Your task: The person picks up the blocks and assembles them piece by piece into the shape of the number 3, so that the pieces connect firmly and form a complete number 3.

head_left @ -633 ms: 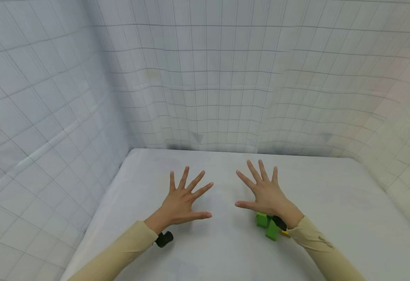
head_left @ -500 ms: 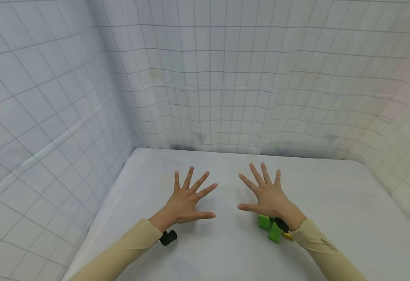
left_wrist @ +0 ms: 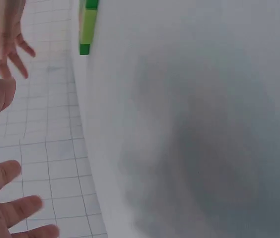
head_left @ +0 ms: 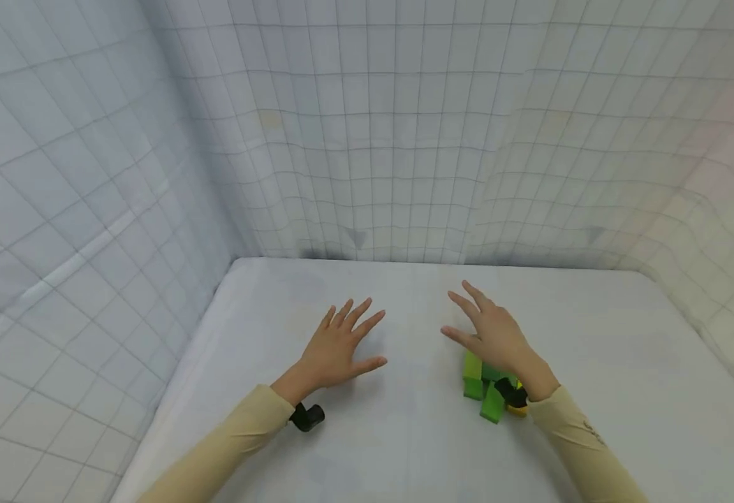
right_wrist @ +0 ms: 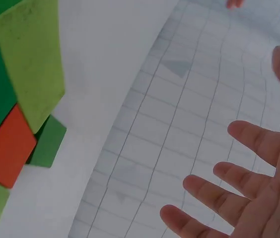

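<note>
Both hands hover over a white-covered table, holding nothing. My left hand is at the middle left, palm down, its fingers spread. To the right, my right hand has its fingers extended and the thumb apart. Beneath the right hand and wrist sits a cluster of coloured blocks, partly hidden by them. A light green block and a green block show in the head view. In the right wrist view, a red block and a small dark green block also show beside a light green face.
The table has a white cover. Grid-patterned white sheets hang at the back and along both sides. A black wrist camera sits under the left wrist, another under the right.
The right hand has turned and drawn its fingers closer together, uncovering more of the blocks. The left hand's fingers are slightly less spread. The head view has shifted a little.
</note>
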The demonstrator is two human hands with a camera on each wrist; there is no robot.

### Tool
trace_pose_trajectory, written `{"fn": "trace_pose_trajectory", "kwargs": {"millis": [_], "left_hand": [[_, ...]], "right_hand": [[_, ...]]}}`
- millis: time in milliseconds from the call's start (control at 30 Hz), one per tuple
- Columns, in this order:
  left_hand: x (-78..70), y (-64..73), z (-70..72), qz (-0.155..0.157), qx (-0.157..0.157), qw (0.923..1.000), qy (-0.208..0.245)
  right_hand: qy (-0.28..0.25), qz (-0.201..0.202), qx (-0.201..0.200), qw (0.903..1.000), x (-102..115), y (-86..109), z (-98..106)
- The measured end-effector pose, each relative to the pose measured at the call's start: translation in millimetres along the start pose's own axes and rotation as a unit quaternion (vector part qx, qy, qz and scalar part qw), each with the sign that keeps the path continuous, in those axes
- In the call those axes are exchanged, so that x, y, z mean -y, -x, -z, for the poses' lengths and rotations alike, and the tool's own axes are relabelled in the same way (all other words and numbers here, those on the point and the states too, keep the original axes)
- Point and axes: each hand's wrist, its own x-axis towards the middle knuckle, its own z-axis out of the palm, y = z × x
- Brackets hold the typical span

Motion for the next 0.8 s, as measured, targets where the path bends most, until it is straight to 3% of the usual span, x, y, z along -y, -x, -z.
{"fn": "trace_pose_trajectory", "kwargs": {"millis": [67,167,267,400,500,633,800], "left_hand": [[-2.2,-2.9,-4.0,0.008,-0.027,0.9977,0.061],[-7.1,-8.2,-9.6,0.016,-0.071,0.9871,0.142],[-13.4,-13.4,-16.1,0.019,-0.09,0.9748,0.203],[-19.4,-18.7,-26.4,0.039,-0.075,0.9572,0.277],[-23.9,-21.8,-37.1,0.063,-0.042,0.9412,0.329],[-29.1,-24.1,-52.5,0.075,-0.007,0.923,0.377],[-31.5,-23.6,-66.3,0.067,0.02,0.9106,0.407]], "right_hand": [[-0.027,-0.019,-0.02,0.9993,-11,5.3,3],[-0.049,-0.055,-0.028,0.9969,-26,13.1,8],[-0.072,-0.09,0.004,0.9934,-36,22.6,9],[-0.105,-0.108,0.091,0.9844,-43,27.8,5],[-0.136,-0.101,0.141,0.9754,-45,28.2,-2],[-0.174,-0.092,0.165,0.9664,-48,28.0,-8],[-0.197,-0.087,0.19,0.9577,-54,30.9,-8]]}}
